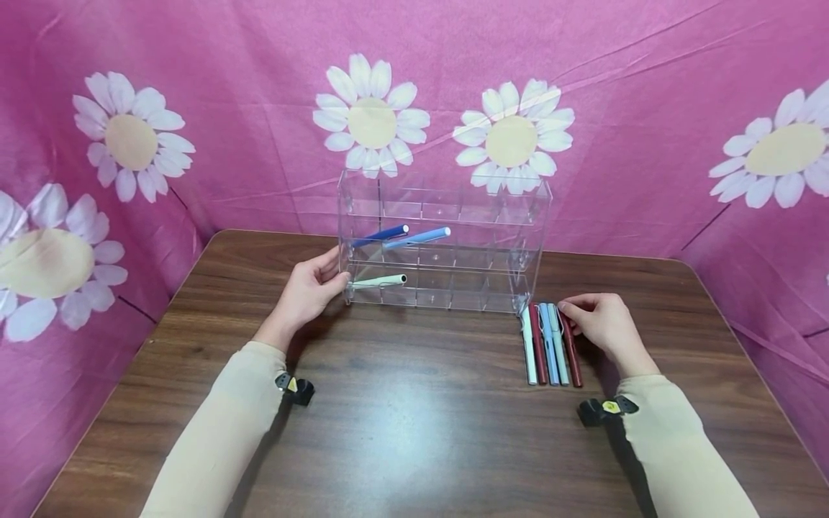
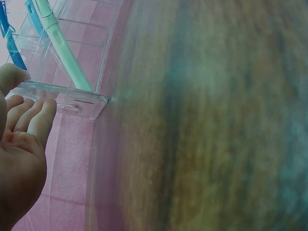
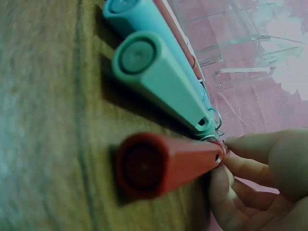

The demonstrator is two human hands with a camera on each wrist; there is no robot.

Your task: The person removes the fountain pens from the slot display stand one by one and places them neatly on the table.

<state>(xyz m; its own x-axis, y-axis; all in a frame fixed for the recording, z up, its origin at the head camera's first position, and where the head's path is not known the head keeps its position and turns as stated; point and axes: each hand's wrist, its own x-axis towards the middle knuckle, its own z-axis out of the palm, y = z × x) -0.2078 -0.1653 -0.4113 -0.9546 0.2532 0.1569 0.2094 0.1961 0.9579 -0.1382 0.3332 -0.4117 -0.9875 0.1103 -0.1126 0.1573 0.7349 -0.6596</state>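
A clear acrylic pen rack (image 1: 440,257) with tiers of small compartments stands at the back of the table. My left hand (image 1: 317,284) grips its left side panel, thumb at the front edge and fingers along the outer face. In the rack's left part lie a dark blue pen (image 1: 382,236), a light blue pen (image 1: 417,238) and a light green pen (image 1: 378,281), tilted. By the rack's right front corner, several pens lie side by side. My right hand (image 1: 605,324) pinches the far end of the rightmost one, a dark red pen (image 3: 173,161), between thumb and fingers.
Beside the dark red pen lie a grey-green pen (image 1: 558,345), a blue pen (image 1: 549,345), another dark red pen (image 1: 537,345) and a pale mint pen (image 1: 527,345). A pink cloth (image 1: 259,108) with white daisies hangs behind the brown wooden table (image 1: 388,432).
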